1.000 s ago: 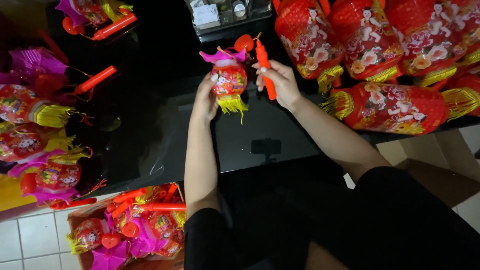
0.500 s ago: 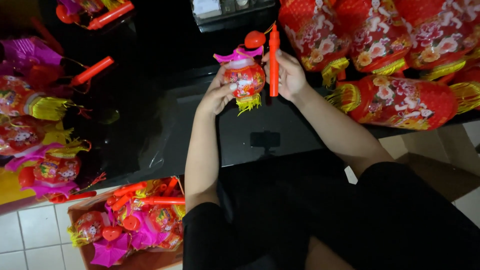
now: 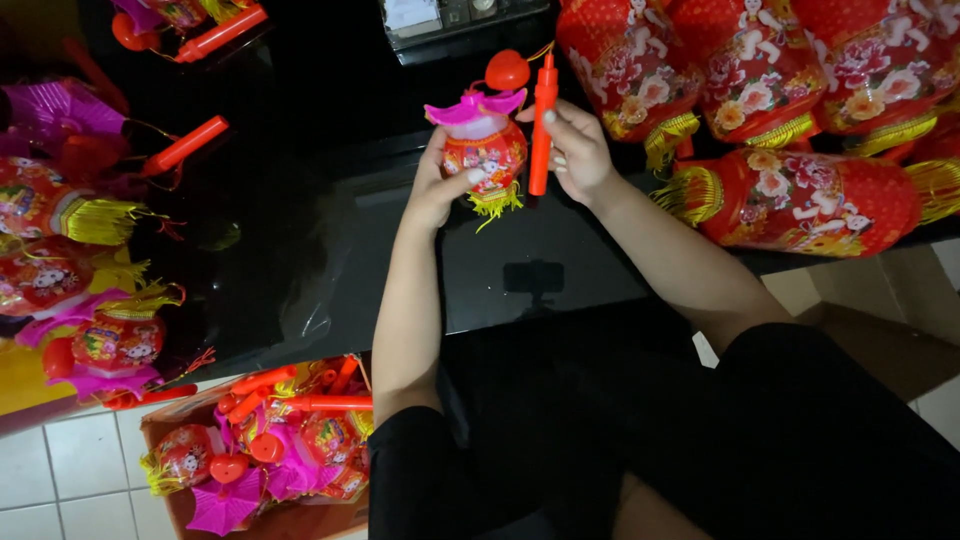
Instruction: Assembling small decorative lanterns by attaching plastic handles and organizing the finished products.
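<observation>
Left hand (image 3: 438,185) curled round the side of a small round red toy lantern with a pink curved plastic roof and a yellow fringe below (image 3: 484,152), thumb across its printed belly, fingers shut on it. Right hand (image 3: 578,152) closed about a slim red plastic handle stick (image 3: 541,125), held upright just beside the lantern, with a red heart-shaped plastic piece (image 3: 507,70) hanging off its top by a thin cord. Both held up over the glossy black tabletop (image 3: 300,260), in front of the chest.

By the look of it, mid-assembly: lantern and stick brought together, heart at the roof's peak, join probably not yet settled. Next move likely needs a steady left grip and fine fingertip work at the top, with care for the fringe.

Further out: large red flowered lanterns with gold tassels (image 3: 800,200) to the right, more small lanterns (image 3: 100,340) along the left edge, a loose red stick (image 3: 185,145), and a cardboard box of finished small lanterns (image 3: 270,450) on the tiled floor.
</observation>
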